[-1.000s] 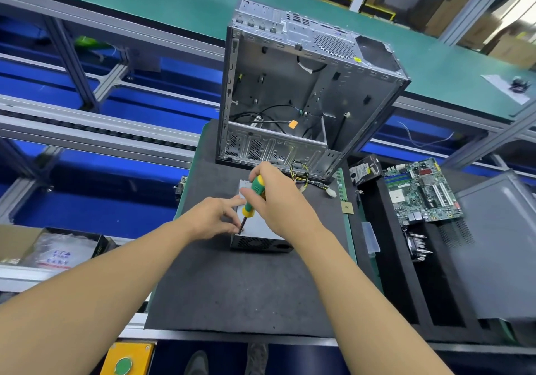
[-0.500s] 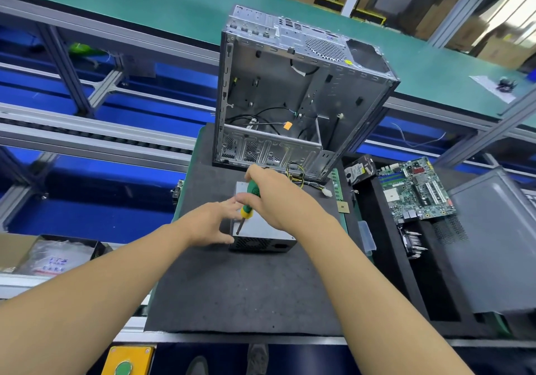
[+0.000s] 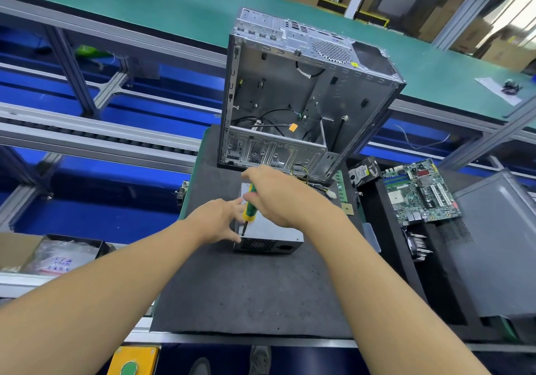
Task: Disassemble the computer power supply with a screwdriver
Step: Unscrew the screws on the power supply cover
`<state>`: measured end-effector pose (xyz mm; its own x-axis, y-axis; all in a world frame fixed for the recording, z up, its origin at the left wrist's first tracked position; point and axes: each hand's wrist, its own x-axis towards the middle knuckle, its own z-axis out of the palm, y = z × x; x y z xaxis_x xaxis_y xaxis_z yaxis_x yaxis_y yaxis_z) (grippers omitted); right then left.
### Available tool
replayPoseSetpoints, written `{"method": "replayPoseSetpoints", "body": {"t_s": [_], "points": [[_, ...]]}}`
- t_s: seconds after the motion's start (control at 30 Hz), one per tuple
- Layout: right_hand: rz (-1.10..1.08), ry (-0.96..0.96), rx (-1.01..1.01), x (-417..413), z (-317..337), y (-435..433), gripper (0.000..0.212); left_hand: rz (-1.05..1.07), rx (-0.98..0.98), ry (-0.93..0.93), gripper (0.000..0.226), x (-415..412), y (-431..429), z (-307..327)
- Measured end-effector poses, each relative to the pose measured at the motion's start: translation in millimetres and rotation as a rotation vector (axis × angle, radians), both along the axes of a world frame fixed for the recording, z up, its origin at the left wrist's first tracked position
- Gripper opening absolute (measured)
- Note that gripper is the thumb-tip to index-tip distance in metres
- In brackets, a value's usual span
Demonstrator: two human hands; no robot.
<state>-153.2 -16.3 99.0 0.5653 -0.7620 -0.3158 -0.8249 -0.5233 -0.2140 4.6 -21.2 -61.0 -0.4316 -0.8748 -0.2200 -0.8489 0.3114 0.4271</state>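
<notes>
A grey metal power supply (image 3: 272, 234) lies on the dark foam mat (image 3: 246, 287), its black vented face toward me. My right hand (image 3: 278, 195) grips a green and yellow screwdriver (image 3: 249, 209), tip down on the box's top near its left front corner. My left hand (image 3: 219, 221) presses against the left side of the power supply, fingers spread along its edge. Yellow and black cables (image 3: 301, 171) trail from behind the box toward the empty computer case (image 3: 295, 99).
The open case stands upright at the mat's far end. To the right lie a motherboard (image 3: 420, 192), a hard drive (image 3: 362, 171), a heatsink (image 3: 417, 244) and a grey side panel (image 3: 493, 244). A box with bagged parts (image 3: 63, 255) sits at the left.
The screwdriver stays on the same corner of the power supply while my right hand has shifted its grip on the handle. My left hand stays against the box's left side.
</notes>
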Motion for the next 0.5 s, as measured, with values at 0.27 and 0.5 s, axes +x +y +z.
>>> {"method": "replayPoseSetpoints", "body": {"t_s": [0.27,0.5], "points": [[0.040,-0.004,0.063,4,14,-5,0.033,-0.014,-0.040,0.038,0.041,0,1,1],[-0.073,-0.080,0.149,11,5,2,0.025,0.041,-0.037,0.047,0.039,-2,3,1]]}}
